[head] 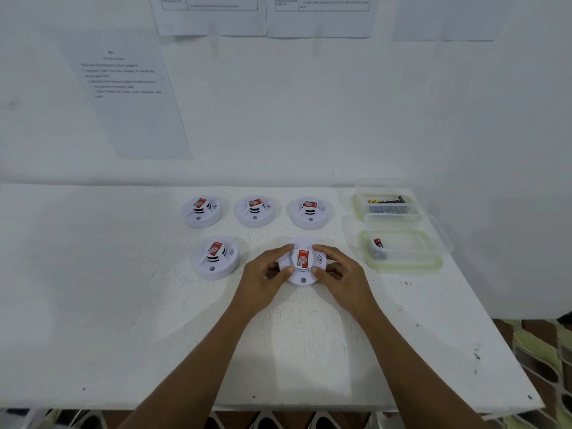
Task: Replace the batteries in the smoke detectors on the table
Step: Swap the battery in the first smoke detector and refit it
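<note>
Grip: left hand [266, 274] and right hand [338, 274] clasp front smoke detector [301, 262] | on table [123, 305]

Five smoke detectors [201, 212] stand on one table [123, 305]: three in the far row and two in the near row. At the right are two clear plastic boxes [402, 267]. The far one holds several batteries [387, 201], too small to count. Three printed sheets [130, 97] hang on the wall.

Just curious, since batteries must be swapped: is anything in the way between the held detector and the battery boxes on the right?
Nothing visible. The left hand and right hand grip the detector; only table shows between it and the near box.
</note>
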`<state>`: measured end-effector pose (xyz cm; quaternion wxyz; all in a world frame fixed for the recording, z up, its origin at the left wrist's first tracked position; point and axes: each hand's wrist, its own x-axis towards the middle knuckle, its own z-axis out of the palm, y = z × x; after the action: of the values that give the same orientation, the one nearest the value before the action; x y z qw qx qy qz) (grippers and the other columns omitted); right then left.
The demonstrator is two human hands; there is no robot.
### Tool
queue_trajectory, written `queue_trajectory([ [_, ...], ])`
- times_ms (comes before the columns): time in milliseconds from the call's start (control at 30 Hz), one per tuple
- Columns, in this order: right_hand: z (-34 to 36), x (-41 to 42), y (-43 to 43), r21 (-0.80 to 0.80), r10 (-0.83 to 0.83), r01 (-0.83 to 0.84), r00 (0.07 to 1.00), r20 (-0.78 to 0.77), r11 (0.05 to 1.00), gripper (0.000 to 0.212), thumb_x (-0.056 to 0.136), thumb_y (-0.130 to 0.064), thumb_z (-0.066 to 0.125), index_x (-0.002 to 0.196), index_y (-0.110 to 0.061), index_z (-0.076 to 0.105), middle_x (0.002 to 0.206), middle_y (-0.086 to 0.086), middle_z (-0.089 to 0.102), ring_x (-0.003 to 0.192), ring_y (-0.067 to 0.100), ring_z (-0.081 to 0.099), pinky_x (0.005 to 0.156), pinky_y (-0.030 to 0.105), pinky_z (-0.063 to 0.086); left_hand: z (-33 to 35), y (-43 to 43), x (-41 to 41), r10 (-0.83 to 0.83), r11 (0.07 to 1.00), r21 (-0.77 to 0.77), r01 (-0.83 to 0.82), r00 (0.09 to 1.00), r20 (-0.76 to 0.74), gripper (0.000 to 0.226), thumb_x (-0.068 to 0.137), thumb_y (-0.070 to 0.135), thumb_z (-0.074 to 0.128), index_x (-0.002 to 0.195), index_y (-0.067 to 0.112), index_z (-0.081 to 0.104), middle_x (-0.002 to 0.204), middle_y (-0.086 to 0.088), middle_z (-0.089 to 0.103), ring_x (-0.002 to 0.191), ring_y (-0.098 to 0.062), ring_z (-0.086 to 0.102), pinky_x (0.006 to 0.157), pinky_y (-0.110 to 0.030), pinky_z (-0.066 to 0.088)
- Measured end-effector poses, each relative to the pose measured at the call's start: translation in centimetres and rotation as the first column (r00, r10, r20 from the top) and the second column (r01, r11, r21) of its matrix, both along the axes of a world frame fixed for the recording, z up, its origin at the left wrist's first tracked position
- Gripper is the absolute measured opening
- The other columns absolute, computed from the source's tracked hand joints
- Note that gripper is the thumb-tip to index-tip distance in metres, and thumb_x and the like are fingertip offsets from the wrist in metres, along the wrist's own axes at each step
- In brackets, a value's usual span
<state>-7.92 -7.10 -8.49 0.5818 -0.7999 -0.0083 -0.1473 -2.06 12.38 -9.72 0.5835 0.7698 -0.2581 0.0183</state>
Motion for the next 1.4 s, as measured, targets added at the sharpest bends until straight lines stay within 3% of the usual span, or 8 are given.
queue_trajectory([
  [100, 0.03, 0.00, -0.01, 0.005, -0.006, 0.006, 1.000, -0.002, 1.000, 0.042, 0.086, -0.009, 0.071, 0.126, -0.019, 0.063, 0.120, -0.003, 0.067, 0.098, 0.013, 0.069, 0.078, 0.024, 0.058, 0.04, -0.09, 0.00, 0.006, 1.000, 0.003, -0.006, 1.000, 0.003, 0.044, 0.090, 0.025, 0.065, 0.129, 0.038, 0.051, 0.132, 0.004, 0.060, 0.117, -0.002, 0.059, 0.092, -0.014, 0.048],
  [333, 0.05, -0.12, 0.05, 0.007, -0.007, 0.007, 1.000, 0.007, 1.000, 0.041, 0.086, -0.007, 0.071, 0.125, -0.018, 0.064, 0.120, -0.003, 0.067, 0.097, 0.013, 0.069, 0.077, 0.022, 0.057, -0.13, -0.01, 0.05, -0.005, 1.000, -0.003, 0.005, 1.000, 0.007, 0.045, 0.090, 0.020, 0.066, 0.133, 0.029, 0.053, 0.131, 0.003, 0.061, 0.117, -0.006, 0.060, 0.094, -0.021, 0.051],
  [500, 0.10, -0.10, 0.10, -0.012, -0.013, 0.014, 1.000, 0.019, 1.000, 0.042, 0.086, -0.006, 0.071, 0.126, -0.018, 0.063, 0.120, -0.004, 0.067, 0.098, 0.010, 0.068, 0.078, 0.020, 0.056, 0.04, -0.18, -0.11, -0.012, 1.000, -0.016, 0.012, 1.000, 0.008, 0.045, 0.091, 0.022, 0.065, 0.134, 0.029, 0.052, 0.131, 0.010, 0.059, 0.118, -0.003, 0.058, 0.093, -0.015, 0.047],
  [933, 0.03, -0.12, 0.10, -0.030, -0.015, 0.017, 0.999, 0.039, 0.999, 0.042, 0.086, -0.007, 0.071, 0.126, -0.018, 0.063, 0.120, -0.004, 0.068, 0.099, 0.010, 0.068, 0.079, 0.022, 0.057, -0.43, -0.13, 0.04, -0.004, 1.000, 0.002, 0.004, 1.000, -0.002, 0.047, 0.091, 0.022, 0.065, 0.136, 0.021, 0.053, 0.133, 0.002, 0.060, 0.119, -0.009, 0.059, 0.095, -0.021, 0.050],
  [1133, -0.08, -0.09, 0.05, -0.048, -0.020, 0.023, 0.999, 0.048, 0.999, 0.042, 0.086, -0.008, 0.071, 0.126, -0.017, 0.063, 0.120, -0.003, 0.068, 0.102, 0.009, 0.067, 0.080, 0.023, 0.057, -0.13, -0.23, -0.06, 0.015, 1.000, -0.003, -0.015, 1.000, 0.000, 0.044, 0.090, 0.030, 0.064, 0.132, 0.030, 0.053, 0.131, 0.005, 0.061, 0.116, -0.005, 0.059, 0.090, -0.015, 0.049],
  [1400, -0.11, -0.06, 0.07, -0.078, -0.031, 0.036, 0.997, 0.074, 0.996, 0.042, 0.086, -0.008, 0.071, 0.126, -0.015, 0.063, 0.119, -0.003, 0.068, 0.102, 0.007, 0.066, 0.080, 0.017, 0.055, -0.04, -0.18, -0.11, 0.029, 1.000, -0.007, -0.029, 0.998, 0.051, 0.045, 0.086, 0.043, 0.061, 0.130, 0.033, 0.054, 0.128, 0.007, 0.060, 0.116, -0.009, 0.059, 0.089, -0.020, 0.053],
])
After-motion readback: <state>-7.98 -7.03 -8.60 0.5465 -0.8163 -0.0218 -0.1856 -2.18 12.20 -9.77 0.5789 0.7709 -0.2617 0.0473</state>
